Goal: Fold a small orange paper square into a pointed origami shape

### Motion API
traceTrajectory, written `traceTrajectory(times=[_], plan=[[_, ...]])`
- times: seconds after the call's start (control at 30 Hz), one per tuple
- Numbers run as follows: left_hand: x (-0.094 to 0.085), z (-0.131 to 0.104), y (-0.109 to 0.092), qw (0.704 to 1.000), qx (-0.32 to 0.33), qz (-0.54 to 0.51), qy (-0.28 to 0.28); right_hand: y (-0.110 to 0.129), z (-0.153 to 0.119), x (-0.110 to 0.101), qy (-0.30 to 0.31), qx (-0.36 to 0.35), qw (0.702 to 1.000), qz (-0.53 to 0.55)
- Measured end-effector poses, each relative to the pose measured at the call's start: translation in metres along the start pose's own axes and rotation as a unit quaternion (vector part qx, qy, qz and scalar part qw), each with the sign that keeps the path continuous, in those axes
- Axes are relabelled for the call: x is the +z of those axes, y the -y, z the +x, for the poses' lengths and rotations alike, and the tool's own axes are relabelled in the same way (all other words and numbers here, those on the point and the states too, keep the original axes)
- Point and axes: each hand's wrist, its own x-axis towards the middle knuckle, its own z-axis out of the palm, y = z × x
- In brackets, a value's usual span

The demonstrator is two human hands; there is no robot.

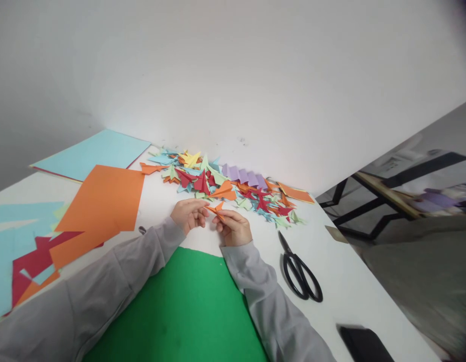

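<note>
A small orange paper plane (217, 207) is held up in front of me, above the table's middle. My right hand (235, 228) pinches its near end between thumb and fingers. At its pointed left end is my left hand (190, 215), fingers curled and closed about the tip. Just beyond both hands spreads a heap of small folded paper planes (201, 182) in red, green, blue, yellow and orange. Below my wrists lies a green mat (180, 306), partly covered by my grey sleeves.
Black-handled scissors (299, 274) lie on the right, points away from me. A black flat object (365, 344) is at the lower right. Orange sheets (104, 193), a light blue sheet (100, 153) and paper scraps (32, 256) cover the left. A white wall (233, 75) rises behind the heap.
</note>
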Motion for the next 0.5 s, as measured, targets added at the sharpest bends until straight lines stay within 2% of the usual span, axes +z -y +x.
traceTrajectory(times=[0.1, 0.23, 0.5], plan=[[0.005, -0.001, 0.006, 1.0, -0.013, 0.013, 0.005, -0.004, -0.001, 0.001, -0.001, -0.032, 0.999, -0.03], [0.01, -0.004, 0.01, 0.999, 0.017, 0.029, -0.003, -0.007, -0.003, 0.002, 0.001, -0.058, 0.996, -0.073], [0.005, -0.001, 0.013, 0.996, 0.054, 0.065, -0.011, -0.004, -0.006, 0.004, 0.01, -0.075, 0.992, -0.1]])
